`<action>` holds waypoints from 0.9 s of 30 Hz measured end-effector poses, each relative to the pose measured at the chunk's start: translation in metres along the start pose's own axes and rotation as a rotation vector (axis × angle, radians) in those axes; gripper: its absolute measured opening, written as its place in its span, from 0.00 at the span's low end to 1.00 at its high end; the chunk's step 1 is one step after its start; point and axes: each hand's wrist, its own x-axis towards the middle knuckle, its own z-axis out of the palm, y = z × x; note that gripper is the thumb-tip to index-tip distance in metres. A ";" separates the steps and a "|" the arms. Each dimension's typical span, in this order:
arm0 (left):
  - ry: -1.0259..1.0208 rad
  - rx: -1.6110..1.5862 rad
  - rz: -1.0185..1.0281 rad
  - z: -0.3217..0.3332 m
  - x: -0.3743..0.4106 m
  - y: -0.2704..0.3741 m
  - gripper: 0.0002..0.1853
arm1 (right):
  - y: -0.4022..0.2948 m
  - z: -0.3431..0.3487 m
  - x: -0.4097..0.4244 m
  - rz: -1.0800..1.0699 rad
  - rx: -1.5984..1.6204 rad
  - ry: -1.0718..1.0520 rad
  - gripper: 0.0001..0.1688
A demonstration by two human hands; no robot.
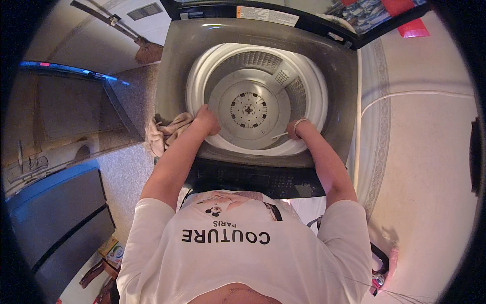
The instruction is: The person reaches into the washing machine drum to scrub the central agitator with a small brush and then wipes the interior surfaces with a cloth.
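Observation:
A top-loading washing machine [258, 159] stands before me with its lid [212, 15] raised. Its metal drum [248, 133] holds no laundry, and the round pulsator [248, 89] shows at the bottom. My left hand [207, 121] rests at the left of the white tub ring [195, 83]; its fingertips are hidden. At the lower right of the opening, my right hand [297, 129] holds a thin white stick-like tool [279, 136], pointing into the drum. What its far end is like cannot be made out. A crumpled beige cloth [167, 133] lies on the machine's left edge beside my left forearm.
The dark control panel [246, 180] is between the opening and my body. A pale hose [414, 93] runs along the wall at the right. At far left are a dark cabinet [72, 106] and a broom [148, 51]. A small box [112, 250] sits at lower left.

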 end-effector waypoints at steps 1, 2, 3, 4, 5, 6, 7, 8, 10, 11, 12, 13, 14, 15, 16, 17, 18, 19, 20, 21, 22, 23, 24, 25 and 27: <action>-0.012 0.002 0.013 -0.001 0.002 0.001 0.21 | 0.006 0.002 0.005 0.004 0.008 -0.061 0.20; -0.025 0.003 0.028 -0.001 0.003 0.003 0.21 | 0.010 0.006 0.010 0.008 0.015 -0.123 0.20; -0.014 0.009 0.024 0.002 0.003 0.003 0.21 | 0.007 0.005 0.011 -0.016 0.008 -0.109 0.20; -0.001 0.016 0.021 0.005 0.001 0.001 0.21 | 0.002 -0.002 0.003 -0.039 0.002 -0.093 0.20; 0.013 0.023 0.019 0.007 0.000 0.000 0.22 | -0.002 -0.004 0.001 -0.062 -0.003 -0.078 0.20; 0.025 0.028 0.006 0.006 0.001 0.001 0.22 | 0.000 -0.001 0.003 -0.041 0.014 -0.065 0.20; 0.038 0.034 -0.005 0.004 0.002 0.002 0.21 | 0.003 0.004 0.007 -0.020 0.032 -0.053 0.21; 0.052 0.039 -0.017 0.002 0.002 0.003 0.21 | 0.005 0.007 0.010 0.002 0.050 -0.040 0.21; 0.065 0.057 -0.017 0.004 0.003 0.000 0.22 | 0.001 0.004 0.012 -0.025 0.015 -0.013 0.21; 0.073 0.065 -0.018 0.005 0.004 -0.002 0.22 | 0.000 0.003 0.012 -0.038 -0.003 0.001 0.21; 0.074 0.049 -0.008 0.004 0.003 -0.001 0.22 | -0.001 0.002 0.010 -0.040 0.012 -0.002 0.20; 0.076 0.033 0.001 0.001 0.002 0.000 0.23 | -0.001 0.001 0.006 -0.041 0.026 -0.005 0.19; 0.079 0.016 0.010 0.000 0.001 0.001 0.23 | -0.002 0.000 0.005 -0.042 0.039 -0.007 0.19; 0.077 0.013 -0.003 0.001 0.002 0.001 0.23 | -0.002 -0.002 0.005 -0.028 0.067 0.009 0.18; 0.074 0.009 -0.015 0.002 0.003 0.001 0.23 | -0.003 -0.004 0.006 -0.015 0.093 0.026 0.17; 0.073 0.004 -0.028 0.004 0.004 0.001 0.23 | -0.004 -0.006 0.007 -0.001 0.118 0.042 0.16; 0.106 -0.013 -0.030 0.006 0.006 0.002 0.23 | 0.001 -0.006 0.009 0.036 0.095 0.144 0.15; 0.139 -0.031 -0.032 0.008 0.007 0.002 0.23 | 0.007 -0.007 0.012 0.072 0.071 0.247 0.15; 0.172 -0.049 -0.035 0.011 0.009 0.002 0.23 | 0.015 -0.008 0.013 0.107 0.046 0.349 0.14; 0.197 -0.037 -0.039 0.008 0.007 0.003 0.22 | 0.027 -0.006 0.013 0.158 -0.003 0.541 0.14; 0.223 -0.025 -0.042 0.000 0.001 0.005 0.21 | 0.036 -0.006 0.008 0.210 -0.051 0.733 0.13; 0.248 -0.012 -0.044 -0.007 -0.004 0.006 0.19 | 0.040 -0.006 0.005 0.292 0.006 0.853 0.12; 0.281 0.010 -0.118 -0.012 -0.008 0.002 0.18 | 0.042 -0.011 -0.001 0.372 0.068 0.975 0.12; 0.312 0.030 -0.190 -0.018 -0.010 -0.002 0.18 | 0.043 -0.016 -0.007 0.454 0.130 1.095 0.11; 0.410 0.005 -0.364 -0.022 -0.010 -0.007 0.21 | 0.040 -0.027 -0.018 0.527 0.174 1.026 0.11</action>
